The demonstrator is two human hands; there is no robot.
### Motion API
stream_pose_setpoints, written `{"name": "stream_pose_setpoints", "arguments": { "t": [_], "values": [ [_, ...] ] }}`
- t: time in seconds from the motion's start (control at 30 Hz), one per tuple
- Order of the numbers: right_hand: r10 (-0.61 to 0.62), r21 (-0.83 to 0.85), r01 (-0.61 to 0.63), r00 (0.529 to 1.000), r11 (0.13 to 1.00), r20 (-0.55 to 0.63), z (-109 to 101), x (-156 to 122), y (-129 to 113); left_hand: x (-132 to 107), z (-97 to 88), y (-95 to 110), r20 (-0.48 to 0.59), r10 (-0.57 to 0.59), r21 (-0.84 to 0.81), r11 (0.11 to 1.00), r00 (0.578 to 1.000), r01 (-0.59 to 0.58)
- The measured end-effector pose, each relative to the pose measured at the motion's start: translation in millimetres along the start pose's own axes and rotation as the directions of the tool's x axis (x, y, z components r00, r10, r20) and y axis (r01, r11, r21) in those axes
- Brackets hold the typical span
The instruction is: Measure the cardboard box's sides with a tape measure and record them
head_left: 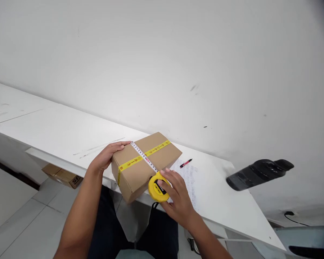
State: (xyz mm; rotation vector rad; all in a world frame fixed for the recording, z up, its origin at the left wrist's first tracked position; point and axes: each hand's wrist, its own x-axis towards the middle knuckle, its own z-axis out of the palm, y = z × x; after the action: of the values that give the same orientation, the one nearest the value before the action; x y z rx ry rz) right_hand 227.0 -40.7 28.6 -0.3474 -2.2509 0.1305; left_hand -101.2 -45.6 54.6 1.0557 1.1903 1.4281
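Note:
A brown cardboard box [153,142], sealed with printed yellow tape, sits at an angle on the white table. My left hand [107,155] grips the box's left side, its fingers along the far top edge and fingertips at the metal end of the measuring blade. The white blade [143,154] lies stretched across the box top, crossing the yellow tape. At the near edge of the box, my right hand [178,196] is closed around a yellow tape measure [158,187]. A black wrist strap hangs below the tape measure.
Right of the box lie a red and black pen [186,163] and a handwritten sheet [190,183]. A dark bottle [256,174] stands farther right on the white table [218,201]. Another carton [62,175] is below the table at left. A white wall rises behind.

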Motion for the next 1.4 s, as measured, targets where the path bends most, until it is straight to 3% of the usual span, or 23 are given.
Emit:
{"name": "stream_pose_setpoints", "arguments": {
  "t": [0.07, 0.13, 0.23, 0.3, 0.37, 0.43, 0.53, 0.6, 0.67, 0.73, 0.8, 0.87, 0.97, 1.07, 1.17, 1.27, 1.4],
  "values": [
    [0.007, -0.065, -0.014, 0.995, 0.998, -0.104, 11, 3, 2, -2, 0.4, 0, -0.01, -0.006, -0.016, 1.0, 1.0, 0.006],
    [0.157, -0.041, -0.169, 0.967, 0.985, -0.2, 22, 5, 0, -3, 2.1, -2, -0.025, -0.022, -0.054, 0.998, 0.999, 0.021],
    [0.5, 0.131, -0.484, 0.813, 0.865, -0.3, 36, 5, -10, -3, 5.5, -5, -0.086, 0.03, -0.073, 0.997, 0.996, -0.036],
    [0.64, 0.247, -0.59, 0.708, 0.769, -0.299, 43, 6, -16, -1, 5.6, -5, -0.165, 0.12, -0.008, 0.992, 0.979, -0.123],
    [0.689, 0.32, -0.611, 0.664, 0.724, -0.291, 47, 7, -18, -2, 3.6, -1, -0.261, 0.203, 0.095, 0.978, 0.944, -0.185],
    [0.704, 0.372, -0.602, 0.65, 0.707, -0.285, 45, 8, -17, -10, 2.6, 6, -0.356, 0.272, 0.184, 0.958, 0.894, -0.218],
    [0.738, 0.518, -0.561, 0.631, 0.646, -0.237, 31, 12, -8, -46, 14.7, 12, -0.491, 0.418, 0.362, 0.896, 0.764, -0.257],
    [0.727, 0.621, -0.493, 0.659, 0.609, -0.19, 16, 17, 2, -81, 35.9, 4, -0.523, 0.523, 0.512, 0.824, 0.673, -0.243],
    [0.648, 0.658, -0.412, 0.746, 0.63, -0.154, 0, 25, 17, -113, 63.5, -15, -0.468, 0.58, 0.585, 0.769, 0.667, -0.258],
    [0.56, 0.633, -0.377, 0.821, 0.676, -0.108, -12, 38, 36, -132, 87.6, -38, -0.413, 0.657, 0.712, 0.665, 0.631, -0.226],
    [0.532, 0.593, -0.412, 0.846, 0.692, -0.033, -19, 55, 56, -136, 98.1, -56, -0.415, 0.624, 0.752, 0.645, 0.662, -0.137],
    [0.525, 0.573, -0.463, 0.849, 0.676, 0.067, -23, 74, 74, -129, 90.2, -66, -0.459, 0.524, 0.685, 0.723, 0.718, -0.089],
    [0.459, 0.571, -0.505, 0.856, 0.647, 0.236, -24, 99, 89, -114, 50.5, -63, -0.5, 0.415, 0.533, 0.84, 0.76, -0.108],
    [0.452, 0.516, -0.543, 0.839, 0.663, 0.301, -20, 113, 89, -107, 3.0, -51, -0.521, 0.415, 0.513, 0.851, 0.746, -0.115],
    [0.479, 0.468, -0.551, 0.834, 0.69, 0.275, -11, 119, 80, -105, -24.1, -38, -0.569, 0.425, 0.448, 0.878, 0.704, -0.167],
    [0.48, 0.465, -0.557, 0.83, 0.688, 0.284, 0, 123, 69, -101, -20.0, -27, -0.571, 0.446, 0.478, 0.863, 0.69, -0.162],
    [0.442, 0.471, -0.547, 0.837, 0.693, 0.322, 13, 125, 62, -89, 12.3, -15, -0.502, 0.455, 0.672, 0.74, 0.736, 0.001]
  ]
}}
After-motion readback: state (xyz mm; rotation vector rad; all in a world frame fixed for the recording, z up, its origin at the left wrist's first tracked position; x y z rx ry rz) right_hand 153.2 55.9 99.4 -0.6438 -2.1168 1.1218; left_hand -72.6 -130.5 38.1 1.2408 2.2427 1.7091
